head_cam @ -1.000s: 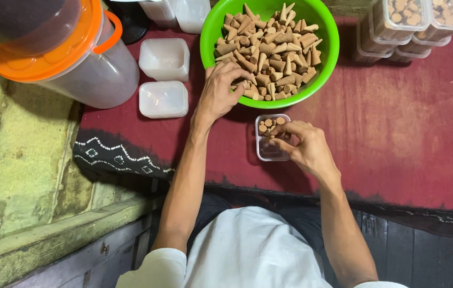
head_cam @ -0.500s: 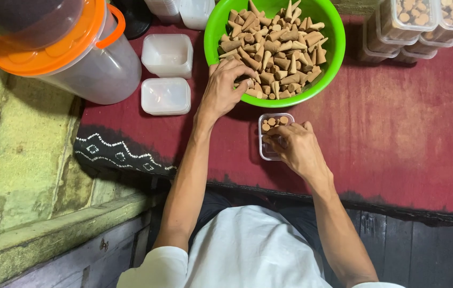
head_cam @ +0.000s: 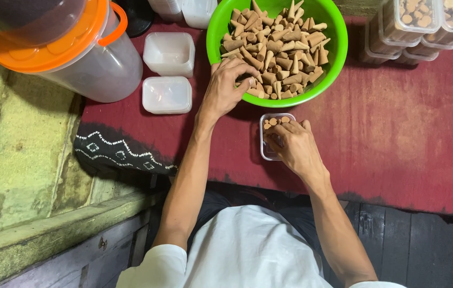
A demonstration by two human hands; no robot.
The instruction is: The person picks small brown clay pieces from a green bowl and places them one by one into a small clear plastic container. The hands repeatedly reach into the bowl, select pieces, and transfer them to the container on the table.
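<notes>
Left hand [head_cam: 225,88] curls over cones in the green bowl [head_cam: 333,32], gripping some; right hand [head_cam: 293,146] presses cones into the small clear box [head_cam: 265,140] beneath it (partly filled). Filled boxes [head_cam: 418,21] stand beyond; empty tubs [head_cam: 168,53] wait left.

Cozy floor setup, pretty dim

Dark red mat [head_cam: 408,133] with a patterned black edge, worn greenish floor [head_cam: 18,154] on one side, dark wooden planks [head_cam: 413,250] below.
</notes>
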